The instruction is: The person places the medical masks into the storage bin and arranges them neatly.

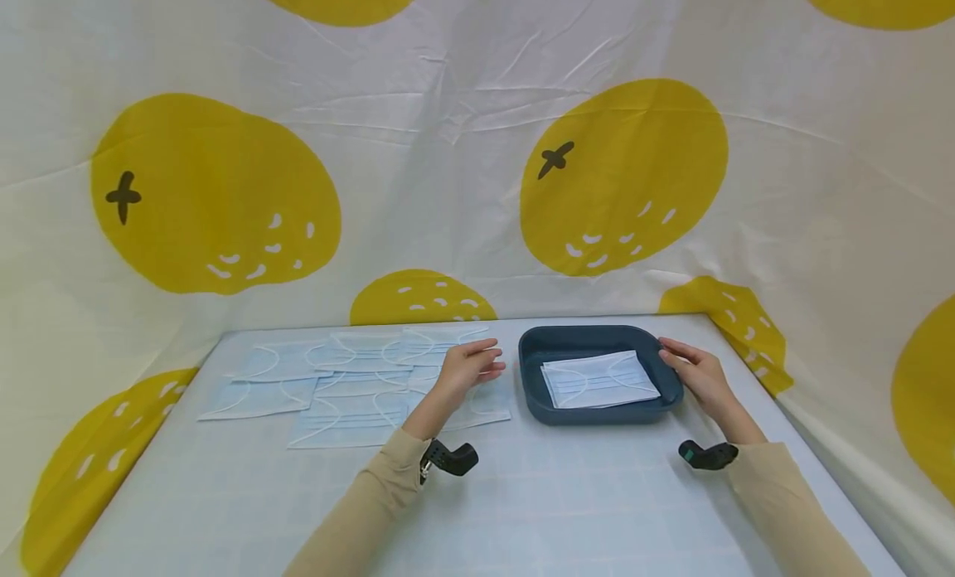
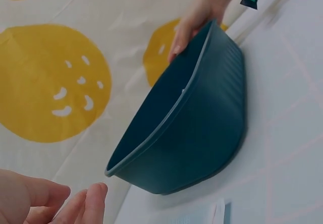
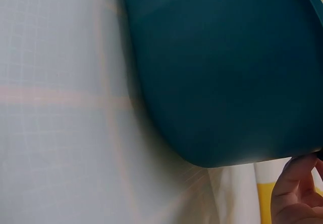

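A dark blue plastic basin (image 1: pixel 597 417) stands on the table, holding a small stack of light blue face masks (image 1: pixel 600 380). My right hand (image 1: pixel 701 378) pinches the basin's right rim between thumb and fingers; in the right wrist view its fingers (image 3: pixel 295 191) are at the edge of the blue wall. To the left of the basin, my left hand (image 1: pixel 466 370) hovers with relaxed fingers and nothing in them, over the right end of the laid-out face masks (image 1: pixel 354 384). The left wrist view has those fingers (image 2: pixel 96 201) apart from the basin's near rim.
Several flat, overlapping masks spread across the table's left back, such as the leftmost mask (image 1: pixel 257 399). Behind the table (image 1: pixel 582 502) hangs a white curtain (image 1: pixel 433 187) with yellow fruit prints. Dark wrist cameras are strapped to both wrists.
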Motion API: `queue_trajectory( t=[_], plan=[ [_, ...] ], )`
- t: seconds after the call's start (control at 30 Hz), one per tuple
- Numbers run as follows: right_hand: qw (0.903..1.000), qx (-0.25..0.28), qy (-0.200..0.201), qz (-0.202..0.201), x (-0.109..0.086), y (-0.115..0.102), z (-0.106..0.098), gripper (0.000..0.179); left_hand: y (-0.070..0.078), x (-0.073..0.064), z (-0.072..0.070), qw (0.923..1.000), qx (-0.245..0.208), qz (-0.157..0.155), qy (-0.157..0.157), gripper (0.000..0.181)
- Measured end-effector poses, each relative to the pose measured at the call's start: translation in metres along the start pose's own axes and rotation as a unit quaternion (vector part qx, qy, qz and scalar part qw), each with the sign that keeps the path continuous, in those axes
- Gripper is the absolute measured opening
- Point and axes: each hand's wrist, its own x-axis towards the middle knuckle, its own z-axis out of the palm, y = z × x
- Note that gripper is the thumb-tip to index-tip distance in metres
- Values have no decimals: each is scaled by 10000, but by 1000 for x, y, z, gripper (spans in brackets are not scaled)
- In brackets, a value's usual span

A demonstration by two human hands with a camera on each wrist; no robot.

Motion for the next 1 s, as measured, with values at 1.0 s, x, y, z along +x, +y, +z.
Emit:
queue_trajectory(
  t=[1.0],
  plan=[
    [9997,-18,242,95,0,8,-6,65,5,-13,-58,9952,735,-46,651,38]
  ],
)
